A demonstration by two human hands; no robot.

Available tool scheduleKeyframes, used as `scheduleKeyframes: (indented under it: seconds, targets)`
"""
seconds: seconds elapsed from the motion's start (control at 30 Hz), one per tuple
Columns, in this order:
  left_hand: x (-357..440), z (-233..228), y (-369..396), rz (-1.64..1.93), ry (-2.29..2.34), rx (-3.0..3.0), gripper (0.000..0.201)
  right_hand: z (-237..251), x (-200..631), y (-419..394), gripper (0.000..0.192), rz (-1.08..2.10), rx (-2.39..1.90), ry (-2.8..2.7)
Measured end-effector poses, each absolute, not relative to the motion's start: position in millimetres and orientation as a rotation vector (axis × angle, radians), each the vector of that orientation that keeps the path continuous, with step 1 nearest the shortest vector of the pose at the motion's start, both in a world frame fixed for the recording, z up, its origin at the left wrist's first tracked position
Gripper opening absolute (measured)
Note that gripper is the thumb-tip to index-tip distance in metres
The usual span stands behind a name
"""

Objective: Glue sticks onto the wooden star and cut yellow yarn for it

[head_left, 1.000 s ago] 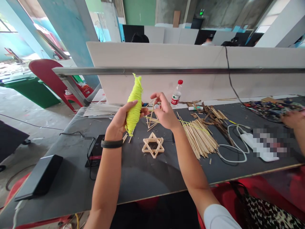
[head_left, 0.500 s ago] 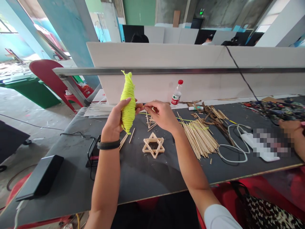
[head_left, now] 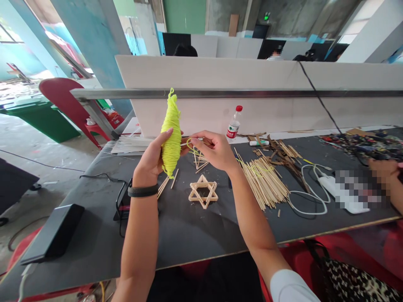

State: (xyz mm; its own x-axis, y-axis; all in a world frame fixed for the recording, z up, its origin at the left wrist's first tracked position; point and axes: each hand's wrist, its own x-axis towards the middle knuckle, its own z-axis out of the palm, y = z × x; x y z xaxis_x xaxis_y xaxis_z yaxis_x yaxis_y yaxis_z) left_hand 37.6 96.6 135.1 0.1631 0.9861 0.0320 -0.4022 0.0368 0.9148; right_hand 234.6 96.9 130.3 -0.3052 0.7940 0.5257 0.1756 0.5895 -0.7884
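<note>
My left hand (head_left: pixel 150 163) holds a skein of neon yellow yarn (head_left: pixel 171 138) upright above the dark table (head_left: pixel 189 235). My right hand (head_left: pixel 214 152) is just right of it, pinching a loose loop of the yarn's strand near the skein. Below the hands lies a six-pointed star of wooden sticks (head_left: pixel 203 191). A small open frame of thin sticks (head_left: pixel 199 160) stands behind my right hand, partly hidden.
A pile of thin wooden sticks (head_left: pixel 262 180) lies to the right, with dark wood scraps (head_left: pixel 280 153) behind. A water bottle (head_left: pixel 234 122) stands at the partition. White cable (head_left: pixel 307 191), a black device (head_left: pixel 126 201) and a black box (head_left: pixel 53 235) lie on the table. Another person's hand (head_left: pixel 385 170) is at far right.
My left hand lifted the skein slightly and shifted it left. My right hand closed from spread fingers to a pinch on the yarn strand, drawing a small loop beside the skein.
</note>
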Motion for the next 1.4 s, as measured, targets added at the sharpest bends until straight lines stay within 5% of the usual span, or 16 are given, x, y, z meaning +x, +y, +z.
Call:
scheduleKeyframes:
  seconds: [0.47, 0.9, 1.4]
  targets:
    - [35, 132, 97, 1.157, 0.696, 1.004, 0.054, 130, 238, 103, 0.030, 0.672, -0.914, -1.694]
    - [34, 135, 97, 1.207, 0.662, 0.900, 0.035, 138, 246, 95, 0.022, 0.794, -0.887, -1.862]
    - [39, 129, 101, 1.248, 0.814, 0.998, 0.043, 134, 238, 96, 0.031, 0.587, -0.946, -1.951]
